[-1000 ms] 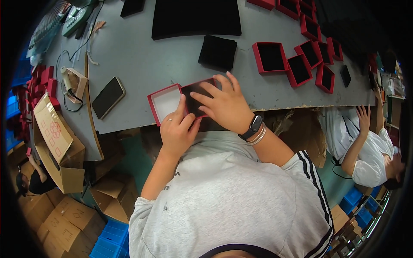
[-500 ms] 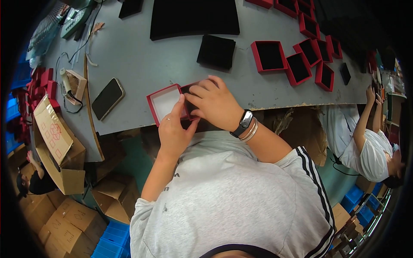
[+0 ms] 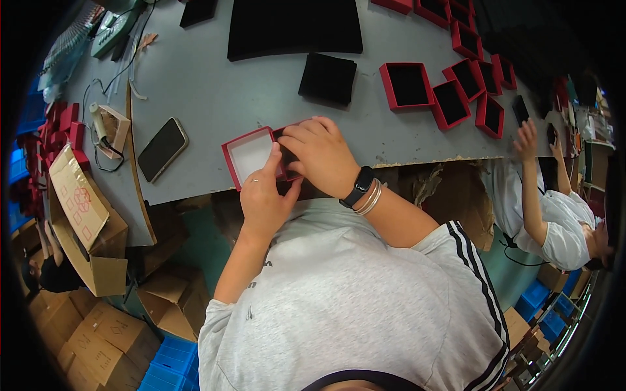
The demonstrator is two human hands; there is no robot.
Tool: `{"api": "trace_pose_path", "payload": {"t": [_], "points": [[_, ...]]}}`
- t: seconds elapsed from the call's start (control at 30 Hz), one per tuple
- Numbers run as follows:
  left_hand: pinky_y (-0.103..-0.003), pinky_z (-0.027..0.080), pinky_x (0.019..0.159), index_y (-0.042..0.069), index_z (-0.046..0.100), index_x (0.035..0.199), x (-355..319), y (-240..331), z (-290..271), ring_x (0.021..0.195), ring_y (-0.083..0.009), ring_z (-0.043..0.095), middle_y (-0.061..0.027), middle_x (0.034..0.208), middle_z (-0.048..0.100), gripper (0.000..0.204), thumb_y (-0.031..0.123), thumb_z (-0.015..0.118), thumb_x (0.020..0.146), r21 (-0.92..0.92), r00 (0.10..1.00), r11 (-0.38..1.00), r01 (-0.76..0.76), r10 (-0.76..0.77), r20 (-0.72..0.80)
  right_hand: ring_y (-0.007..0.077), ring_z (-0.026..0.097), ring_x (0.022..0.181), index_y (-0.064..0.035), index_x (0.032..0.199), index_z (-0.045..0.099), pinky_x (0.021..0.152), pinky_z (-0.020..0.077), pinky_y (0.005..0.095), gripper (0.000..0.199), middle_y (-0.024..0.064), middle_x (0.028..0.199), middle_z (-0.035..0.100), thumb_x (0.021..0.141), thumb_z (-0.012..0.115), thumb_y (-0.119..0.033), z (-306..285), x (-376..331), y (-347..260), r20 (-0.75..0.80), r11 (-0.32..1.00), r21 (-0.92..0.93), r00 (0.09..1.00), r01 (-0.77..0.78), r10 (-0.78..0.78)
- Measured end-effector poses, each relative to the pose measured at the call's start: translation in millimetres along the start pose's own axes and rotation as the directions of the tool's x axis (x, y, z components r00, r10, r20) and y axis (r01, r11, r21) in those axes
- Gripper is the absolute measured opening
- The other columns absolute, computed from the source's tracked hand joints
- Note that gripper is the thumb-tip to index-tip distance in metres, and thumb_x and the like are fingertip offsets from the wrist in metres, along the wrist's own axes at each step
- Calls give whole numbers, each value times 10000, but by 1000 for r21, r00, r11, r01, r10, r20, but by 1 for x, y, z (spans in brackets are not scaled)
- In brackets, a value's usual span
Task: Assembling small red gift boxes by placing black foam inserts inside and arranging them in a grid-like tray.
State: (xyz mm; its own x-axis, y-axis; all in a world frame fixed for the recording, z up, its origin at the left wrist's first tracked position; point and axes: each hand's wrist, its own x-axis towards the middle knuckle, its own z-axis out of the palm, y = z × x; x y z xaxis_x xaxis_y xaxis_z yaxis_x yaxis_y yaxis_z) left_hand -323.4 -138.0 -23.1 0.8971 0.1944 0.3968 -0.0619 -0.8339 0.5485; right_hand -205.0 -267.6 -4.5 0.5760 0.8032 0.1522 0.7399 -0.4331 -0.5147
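In front of me at the table's near edge is a small red box [image 3: 246, 155] whose left part shows a white inside. A dark part adjoins it on the right, mostly covered by my fingers. My left hand [image 3: 266, 190] grips the box's near side, its index finger along the divide between the white and dark parts. Over the dark part, my right hand [image 3: 319, 153] is curled with its fingers pressed in and around it; the fingertips are partly hidden. A stack of black square pads [image 3: 328, 79] lies just beyond.
Several red boxes with black insides [image 3: 407, 86] stand at the right. A large black sheet [image 3: 295, 26] lies at the back. To the left are a phone [image 3: 162, 150], a glue gun [image 3: 101, 124] and an open carton [image 3: 88, 202]. A co-worker's hand [image 3: 526, 140] is at the right edge.
My right hand and wrist have shifted slightly left and turned over the box. My left hand has barely moved. The co-worker at the right has raised a hand near the table edge.
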Motion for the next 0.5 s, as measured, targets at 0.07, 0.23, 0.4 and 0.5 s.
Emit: {"api": "trace_pose_path", "payload": {"t": [0.07,0.23,0.4,0.5], "points": [[-323,517,654,12,527,1371,0,-1,1,674,-228,634,-109,1108,707,776,119,854,676,4,1000,1000,-21,21,-22,238,551,1198,-96,1163,657,1088,366,452,415,48,1204,638,768,766,-162,-8,2,6,27,996,50,997,77,-78],[-305,529,692,61,676,1186,1,-2,-2,796,-237,672,-125,1302,640,510,150,836,709,131,996,988,-79,73,51,287,546,1223,-68,1233,645,1006,466,441,454,97,1246,636,808,768,-170,-55,12,48,-148,859,431,918,-274,367],[-364,529,794,106,725,1101,3,1,-1,989,-275,658,-134,1391,570,396,185,822,726,187,992,978,-92,73,107,342,488,1306,-155,1403,533,1097,383,476,728,163,1364,557,759,822,-334,-51,29,90,-286,964,-197,951,-177,116],[-406,506,888,98,713,1123,6,3,-3,1116,-311,611,-145,1420,537,401,189,808,744,170,987,980,-100,76,144,347,423,1372,-204,1458,479,1156,290,522,854,192,1452,480,723,839,-450,-46,36,106,-105,951,-260,984,-165,142]]}}
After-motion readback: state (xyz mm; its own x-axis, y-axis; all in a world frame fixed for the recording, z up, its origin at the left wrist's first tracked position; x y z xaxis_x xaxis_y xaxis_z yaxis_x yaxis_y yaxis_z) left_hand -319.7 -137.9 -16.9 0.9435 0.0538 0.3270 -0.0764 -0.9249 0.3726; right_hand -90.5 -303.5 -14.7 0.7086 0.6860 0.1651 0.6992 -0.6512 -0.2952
